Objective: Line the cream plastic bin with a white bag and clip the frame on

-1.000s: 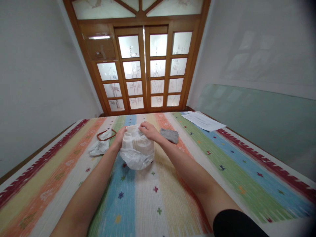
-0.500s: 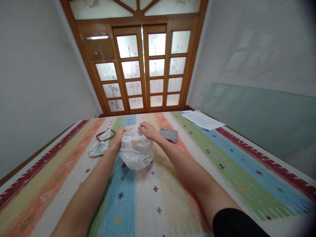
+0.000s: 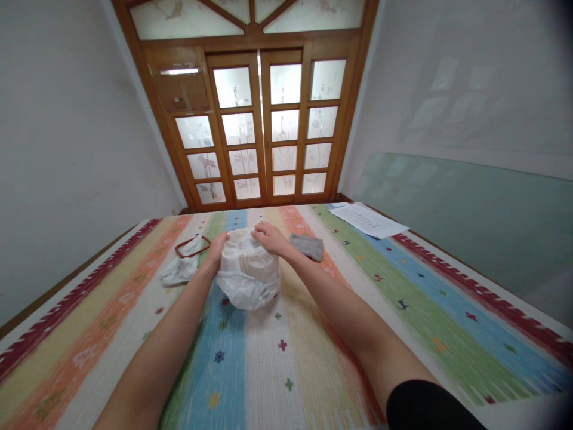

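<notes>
A white, rounded object wrapped in a thin plastic bag [image 3: 249, 272] stands on the striped tablecloth; through the film it looks pale and ridged, but its kind does not show. My left hand [image 3: 216, 253] is closed against the bag's left side, its fingertips mostly hidden behind it. At the bag's upper right edge, my right hand [image 3: 269, 237] pinches the plastic with thumb and bent fingers. Left of my left hand lies a pale cloth pouch [image 3: 181, 270] with a brown frame-like handle [image 3: 191, 254]. A grey cloth [image 3: 307, 246] lies just beyond my right forearm.
Printed paper sheets [image 3: 367, 221] lie at the far right edge of the table. The striped tablecloth [image 3: 264, 388] covers the table. A greenish glass panel [image 3: 465, 209] leans along the right wall, and wooden glazed doors [image 3: 264, 143] stand behind the table.
Both hands keep their hold on the bag with almost no movement. The whole view has shifted very slightly downward in the picture.
</notes>
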Tool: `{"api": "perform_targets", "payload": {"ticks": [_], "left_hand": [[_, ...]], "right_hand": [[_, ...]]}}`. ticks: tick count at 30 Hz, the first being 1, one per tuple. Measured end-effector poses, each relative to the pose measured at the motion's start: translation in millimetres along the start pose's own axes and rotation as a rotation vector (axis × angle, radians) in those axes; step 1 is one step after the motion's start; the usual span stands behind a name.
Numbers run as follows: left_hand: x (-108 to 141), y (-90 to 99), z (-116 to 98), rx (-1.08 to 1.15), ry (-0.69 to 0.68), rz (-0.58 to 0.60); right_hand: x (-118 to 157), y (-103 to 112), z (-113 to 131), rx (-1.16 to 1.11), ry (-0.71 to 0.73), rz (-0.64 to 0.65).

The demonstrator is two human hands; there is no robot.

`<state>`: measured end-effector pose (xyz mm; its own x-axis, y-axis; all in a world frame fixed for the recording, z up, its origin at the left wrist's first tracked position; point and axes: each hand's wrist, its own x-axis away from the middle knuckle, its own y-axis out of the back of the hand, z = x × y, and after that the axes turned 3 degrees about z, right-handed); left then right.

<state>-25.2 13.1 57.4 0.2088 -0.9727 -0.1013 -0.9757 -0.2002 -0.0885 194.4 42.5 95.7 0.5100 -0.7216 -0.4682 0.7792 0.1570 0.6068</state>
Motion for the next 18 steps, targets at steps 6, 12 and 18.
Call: {"api": "perform_targets", "payload": {"ticks": [6, 12, 18], "left_hand": [[-1.7, 2.5, 1.7, 0.029, -0.03, 0.001], [1.8, -0.7, -3.7, 0.002, -0.032, -0.003], [0.4, 1.1, -2.4, -0.014, -0.042, 0.004]], "right_hand": [[1.6, 3.9, 4.1, 0.051, 0.006, -0.07], [2.9, 5.1, 10.2, -0.019, 0.135, -0.089], [2.8, 3.4, 10.0, -0.032, 0.144, -0.02]]}}
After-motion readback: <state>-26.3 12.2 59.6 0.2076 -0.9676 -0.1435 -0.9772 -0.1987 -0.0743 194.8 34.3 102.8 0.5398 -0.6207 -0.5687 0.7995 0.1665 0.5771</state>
